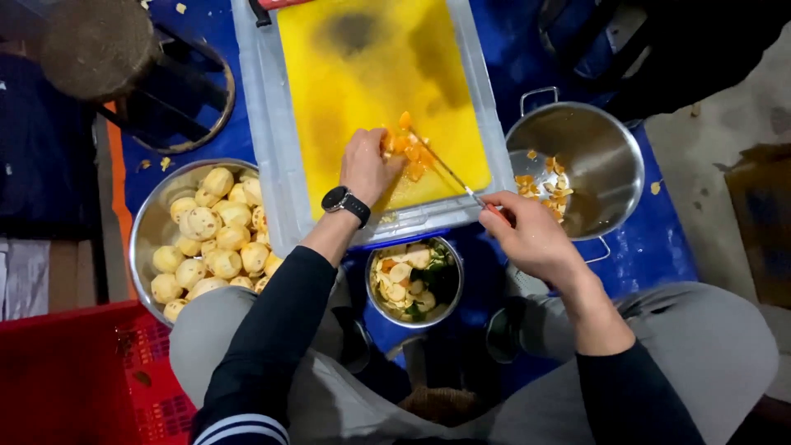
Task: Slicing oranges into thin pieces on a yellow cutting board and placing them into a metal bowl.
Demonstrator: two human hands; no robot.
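Cutting orange fruit pieces point(406, 151) on a yellow cutting board point(362, 74), board seated in a pale grey tray point(264, 140) over blue sheeting point(659, 239). Left hand point(368, 167), black wristwatch point(345, 203) at the wrist, curled down over the pile, fingertips pinning the pieces. Right hand point(527, 235) clenched around the handle of a thin-bladed knife point(449, 171); blade slanted up-left, tip at the pile, just beside the left fingers.

Steel pot point(589, 165) with two loop handles right of the tray, a few orange pieces at the bottom. Wide steel bowl point(148, 222) on the left, heaped with peeled pale-yellow round fruit point(216, 239). Small steel bowl point(449, 284) between the knees, holding peel scraps and something green. Red plastic crate point(74, 379) lower left. Dark round stool point(99, 45) upper left.

Risks, as judged:
- Blade tip close to left fingertips; slip on wet flesh likely to nick a finger.
- Board looks stained and wet; pieces may skid under pressure.
- Scraps already scattered on the sheeting; more could fall during transfer to the pot.

Packages, labels, signs: brown cardboard box point(762, 214) at the right edge, plain flap; faint pale print on the crate wall, too small to make out.
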